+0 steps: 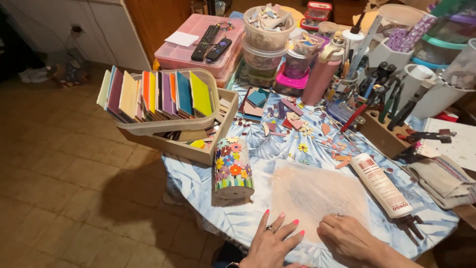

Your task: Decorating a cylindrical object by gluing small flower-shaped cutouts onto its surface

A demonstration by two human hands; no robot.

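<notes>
My left hand lies flat with fingers spread on the near left corner of a pale, worn sheet spread on the table. My right hand rests on the sheet's near edge with fingers curled under; it holds nothing that I can see. A cylinder covered in a colourful flower mosaic stands upright just left of the sheet. A white glue tube lies on its side to the right of the sheet. Loose tile pieces and small tile flowers are scattered behind the sheet.
A wooden box at the table's left edge carries a rack of coloured tiles. Stacked tubs, a pink bottle, tool holders with pliers, a notebook and a folded cloth crowd the back and right. Two remotes lie on a pink case.
</notes>
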